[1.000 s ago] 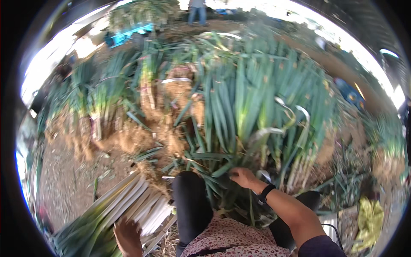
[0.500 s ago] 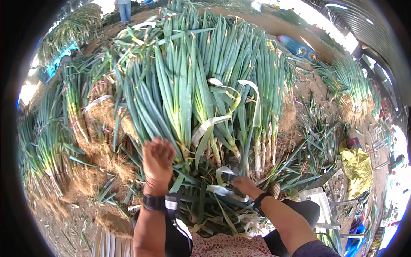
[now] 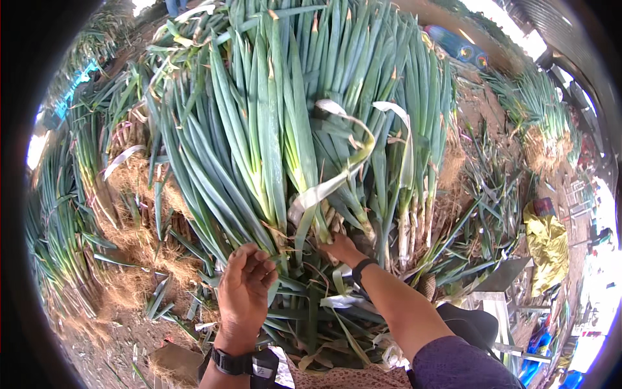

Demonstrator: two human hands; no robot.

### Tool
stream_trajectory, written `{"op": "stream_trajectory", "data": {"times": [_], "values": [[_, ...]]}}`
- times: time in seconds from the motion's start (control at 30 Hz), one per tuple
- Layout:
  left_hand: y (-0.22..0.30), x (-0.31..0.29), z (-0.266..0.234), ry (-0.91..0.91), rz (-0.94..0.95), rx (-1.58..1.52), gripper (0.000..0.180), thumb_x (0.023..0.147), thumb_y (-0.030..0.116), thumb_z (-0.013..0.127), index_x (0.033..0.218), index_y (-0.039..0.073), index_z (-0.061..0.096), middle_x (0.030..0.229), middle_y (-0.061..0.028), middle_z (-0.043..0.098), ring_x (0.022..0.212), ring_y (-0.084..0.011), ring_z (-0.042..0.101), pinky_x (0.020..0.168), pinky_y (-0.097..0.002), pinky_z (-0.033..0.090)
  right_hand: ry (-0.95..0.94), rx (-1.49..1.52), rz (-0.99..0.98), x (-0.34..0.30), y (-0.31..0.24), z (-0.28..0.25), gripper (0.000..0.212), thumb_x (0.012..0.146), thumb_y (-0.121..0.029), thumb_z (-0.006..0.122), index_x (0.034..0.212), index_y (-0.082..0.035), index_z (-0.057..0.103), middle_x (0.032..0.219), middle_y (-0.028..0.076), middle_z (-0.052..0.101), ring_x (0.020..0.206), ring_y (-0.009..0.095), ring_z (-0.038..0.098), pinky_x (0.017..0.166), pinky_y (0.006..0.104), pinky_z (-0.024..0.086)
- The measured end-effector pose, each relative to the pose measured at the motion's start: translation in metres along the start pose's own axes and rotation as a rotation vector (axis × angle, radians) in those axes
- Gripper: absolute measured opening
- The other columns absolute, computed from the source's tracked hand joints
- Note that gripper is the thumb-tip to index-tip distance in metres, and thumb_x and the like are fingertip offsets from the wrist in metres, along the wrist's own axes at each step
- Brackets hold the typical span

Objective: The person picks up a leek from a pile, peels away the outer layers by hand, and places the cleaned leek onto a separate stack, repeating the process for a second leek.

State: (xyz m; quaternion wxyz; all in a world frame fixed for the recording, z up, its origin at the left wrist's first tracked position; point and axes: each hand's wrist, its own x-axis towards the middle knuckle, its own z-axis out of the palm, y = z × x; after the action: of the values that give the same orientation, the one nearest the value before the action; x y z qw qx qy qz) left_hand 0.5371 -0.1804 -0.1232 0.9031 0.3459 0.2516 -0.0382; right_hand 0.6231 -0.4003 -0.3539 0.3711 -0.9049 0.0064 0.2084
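A large heap of spring onions [image 3: 272, 136] lies in front of me, green leaves pointing away and pale stalk ends toward me. My right hand [image 3: 338, 249] reaches in at the near middle edge, its fingers closed round the lower end of a spring onion stalk [image 3: 320, 223]; the fingertips are partly hidden. My left hand [image 3: 246, 282] is left of it, palm turned inward and fingers curled; a bit of green leaf shows by the fingertips, but what they hold is unclear. A pale dried leaf [image 3: 330, 189] hangs across the stalks above my right hand.
Bundled spring onions with brown roots [image 3: 136, 227] lie at the left, and another bundle [image 3: 545, 139] stands far right. Loose cut leaves [image 3: 304, 324] cover the ground before my lap. A yellow sack [image 3: 545, 246] lies right, near a blue rolled bundle [image 3: 453, 44] farther back.
My right hand has moved forward and left to the stalk ends. My left hand has turned its palm inward, fingers loosening from a fist. The view has shifted closer to the heap.
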Motion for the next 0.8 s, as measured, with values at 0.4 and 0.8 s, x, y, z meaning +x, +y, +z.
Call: {"op": "stream_trajectory", "data": {"times": [0.4, 0.8], "values": [[-0.003, -0.013, -0.010, -0.235, 0.179, 0.063, 0.026, 0.084, 0.024, 0.060, 0.104, 0.009, 0.054, 0.095, -0.0048, 0.058, 0.090, -0.0175, 0.056, 0.081, -0.0332, 0.044, 0.529, 0.034, -0.475, -0.159, -0.159, -0.091, 0.026, 0.077, -0.014, 0.062, 0.096, -0.001, 0.051, 0.077, 0.016, 0.060, 0.069, 0.027, 0.059, 0.060, 0.0370, 0.048], [0.004, -0.050, -0.002, -0.549, 0.054, -0.099, 0.032, 0.077, 0.015, 0.065, 0.106, 0.003, 0.057, 0.094, -0.0044, 0.061, 0.084, -0.0170, 0.057, 0.078, -0.0318, 0.047, 0.181, 0.110, -0.744, -0.237, -0.166, -0.036, 0.039, 0.072, -0.008, 0.060, 0.110, -0.005, 0.050, 0.102, 0.016, 0.057, 0.094, 0.031, 0.055, 0.079, 0.0368, 0.045]]}}
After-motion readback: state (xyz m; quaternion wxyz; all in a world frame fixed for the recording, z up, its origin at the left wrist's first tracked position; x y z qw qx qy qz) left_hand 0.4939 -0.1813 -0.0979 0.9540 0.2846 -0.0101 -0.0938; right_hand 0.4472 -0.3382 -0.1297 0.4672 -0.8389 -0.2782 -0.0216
